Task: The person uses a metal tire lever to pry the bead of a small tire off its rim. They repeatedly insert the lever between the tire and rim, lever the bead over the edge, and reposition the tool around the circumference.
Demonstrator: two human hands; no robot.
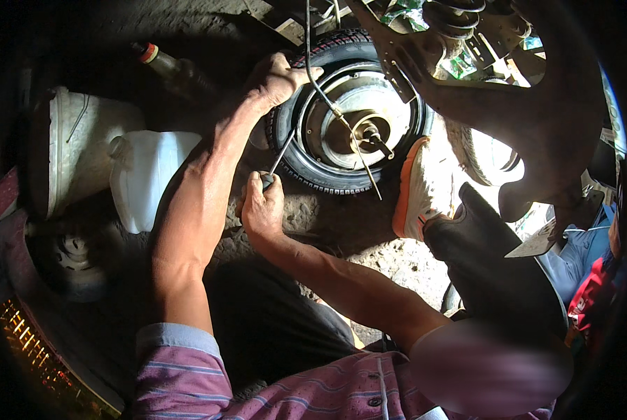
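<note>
A black tyre (327,180) lies on the ground around a metal hub-motor wheel (338,133), whose axle points up. My left hand (277,80) grips the tyre's upper left edge, one digit stretched over the sidewall toward the rim. Below it, my right hand (263,210) is closed around the dark handle of a screwdriver (283,152). Its thin metal shaft slants up to the gap between tyre and rim on the left side; the tip's exact contact is hard to make out. A dark cable (312,66) with a pale joint crosses over the wheel.
A white and orange shoe (425,192) stands against the wheel's right side. Left are a whitish bucket (93,143), a white plastic jug (152,175) and a bottle with a red cap (166,66). A large dark frame (538,119) overhangs the upper right, near a coil spring (457,19).
</note>
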